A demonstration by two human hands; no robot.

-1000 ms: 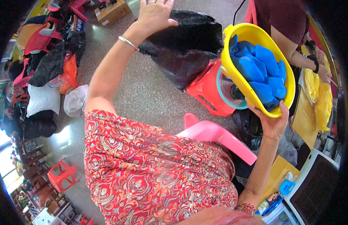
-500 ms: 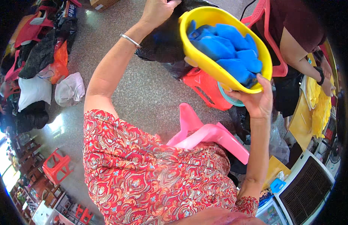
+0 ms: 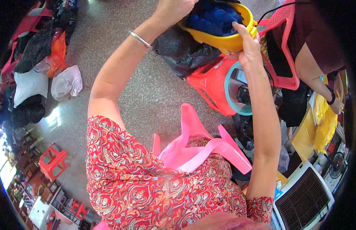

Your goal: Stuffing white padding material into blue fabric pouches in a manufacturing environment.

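A yellow plastic basket [image 3: 224, 40] full of blue cloth pieces [image 3: 212, 17] is held out over a large black bag [image 3: 183, 51] on the floor. My right hand [image 3: 248, 48] grips the basket's near rim. My left hand [image 3: 174, 9], with a silver bangle on its wrist, holds the basket's left side at the top edge of the view. Both arms are stretched forward above a pink plastic stool [image 3: 197, 147] in front of my lap.
A red stool [image 3: 210, 84] lies on its side beside a small teal fan [image 3: 237, 90]. Another person [image 3: 304, 42] sits on a red chair at the right, handling yellow cloth [image 3: 325, 122]. Bags and bundles [image 3: 40, 65] crowd the left floor. A white box appliance [image 3: 304, 201] stands at lower right.
The basket moved up and to the left, away from me, over the black bag. My left hand came onto its left side, and my right arm stretched out.
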